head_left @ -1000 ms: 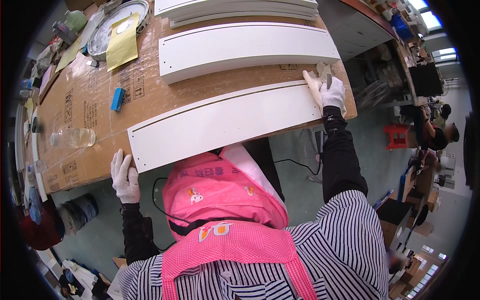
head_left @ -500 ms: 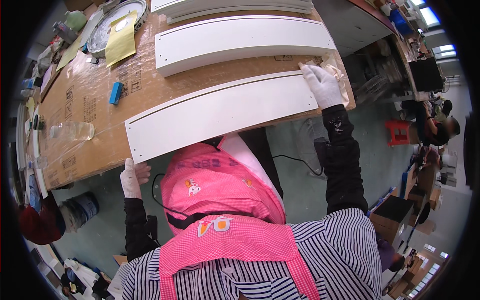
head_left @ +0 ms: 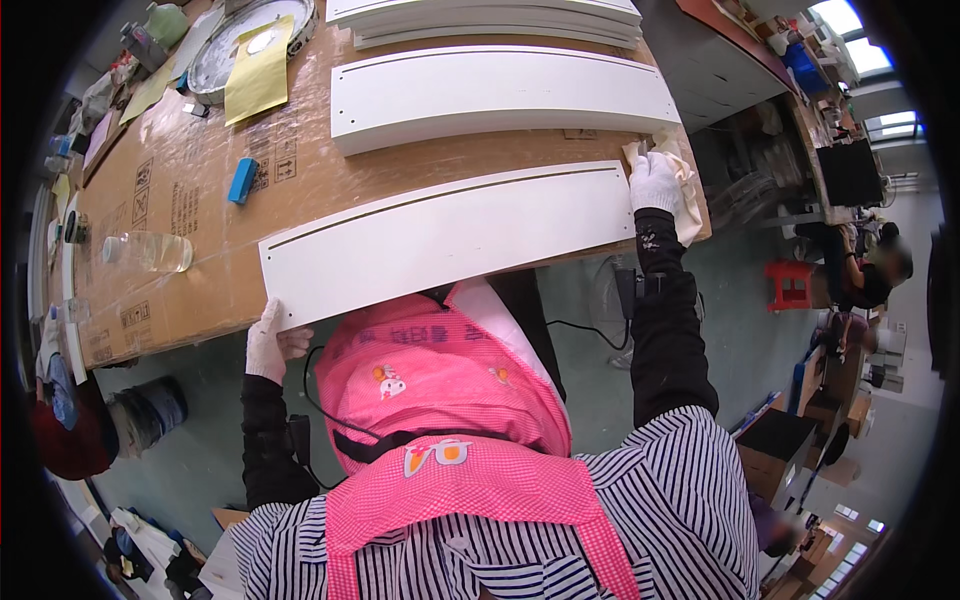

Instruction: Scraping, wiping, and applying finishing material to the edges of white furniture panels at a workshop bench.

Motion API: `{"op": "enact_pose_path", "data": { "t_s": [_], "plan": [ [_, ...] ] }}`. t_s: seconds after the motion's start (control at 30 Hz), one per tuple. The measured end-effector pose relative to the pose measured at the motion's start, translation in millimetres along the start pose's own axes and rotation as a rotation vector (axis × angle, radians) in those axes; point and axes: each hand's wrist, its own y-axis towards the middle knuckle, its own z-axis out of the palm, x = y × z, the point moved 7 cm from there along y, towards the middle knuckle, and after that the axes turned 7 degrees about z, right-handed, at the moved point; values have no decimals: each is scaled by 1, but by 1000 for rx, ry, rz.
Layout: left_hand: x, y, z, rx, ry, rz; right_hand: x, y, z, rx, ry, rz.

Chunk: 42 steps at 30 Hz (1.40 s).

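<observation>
– Where is the long white board [head_left: 450,240]?
– In the middle of the frame, on the brown table [head_left: 190,200]. My left hand [head_left: 268,342] grips its lower left end. My right hand [head_left: 655,183] presses a cloth [head_left: 688,195] at its right end.

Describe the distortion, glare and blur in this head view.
Head view: fisheye bends the near white panel and the cardboard-covered table into curves, with a black vignette at the rim; skylights at top right blow out to glare; even light, soft shadows; the left hand and right hand are sharp; far background figures look blurred.

Smooth white panel [head_left: 450,235], probably lacquered wood
</observation>
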Motion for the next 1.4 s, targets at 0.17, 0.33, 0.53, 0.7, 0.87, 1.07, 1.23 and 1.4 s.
{"op": "enact_pose_path", "data": {
  "t_s": [0.17, 0.33, 0.53, 0.7, 0.87, 1.07, 1.23, 1.4],
  "plan": [
    [-9, -1, 4, 43, 56, 28, 18, -18, 4, 20, -256, 53],
    [-11, 0, 13, 99, 54, 40, 24, -25, 14, -27, -303, 117],
    [-23, -9, 17, 108, 144, 105, 83, -75, 31, -85, -312, -117],
    [-28, -17, 17, 122, 208, 33, 190, -174, 52, -8, -199, -393],
    [-27, -17, 21, 96, 165, 39, 305, -270, 71, 130, -128, -622],
    [-24, -15, 22, 100, 124, 70, 390, -342, 95, 286, -29, -821],
    [-24, -13, 21, 124, 168, 103, 425, -357, 100, 415, 268, -975],
    [-20, -13, 24, 129, 110, 86, 396, -322, 88, 376, 558, -680]
  ]
}}
